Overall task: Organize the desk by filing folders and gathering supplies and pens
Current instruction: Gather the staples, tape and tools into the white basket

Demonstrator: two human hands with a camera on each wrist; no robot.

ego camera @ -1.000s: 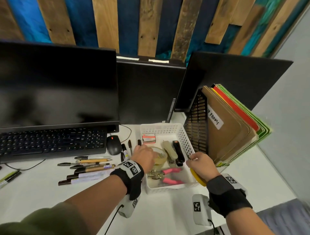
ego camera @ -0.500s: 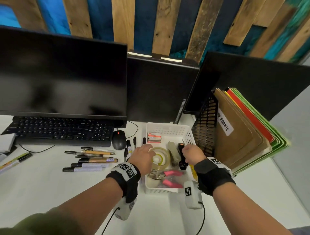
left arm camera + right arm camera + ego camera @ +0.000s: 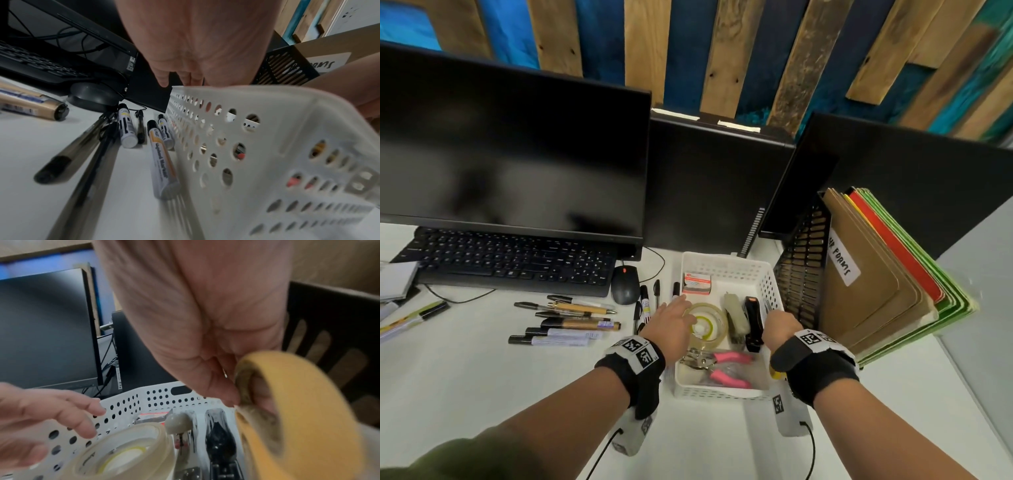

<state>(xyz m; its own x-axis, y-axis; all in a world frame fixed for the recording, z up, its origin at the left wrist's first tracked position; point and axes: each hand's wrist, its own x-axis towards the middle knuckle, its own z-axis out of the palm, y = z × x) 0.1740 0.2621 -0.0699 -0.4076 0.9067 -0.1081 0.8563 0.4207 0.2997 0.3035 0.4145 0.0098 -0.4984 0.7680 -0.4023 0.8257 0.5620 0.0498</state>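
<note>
A white perforated basket stands in front of the monitors and holds a clear tape roll, two staplers, a staples box and a pink-handled tool. My left hand hovers over the basket's left rim beside the clear roll, fingers relaxed and holding nothing. My right hand is over the right rim and grips a yellow tape roll, with fingers through its hole. Loose pens and markers lie on the desk left of the basket. Folders stand in a black mesh holder.
A large monitor, black keyboard and mouse fill the back left. A few markers lie close against the basket's left wall. A notepad and more pens sit at the far left edge.
My left hand has come off the clear tape roll, which now lies in the basket. My right hand brought the yellow roll from beside the basket up over its right rim.
</note>
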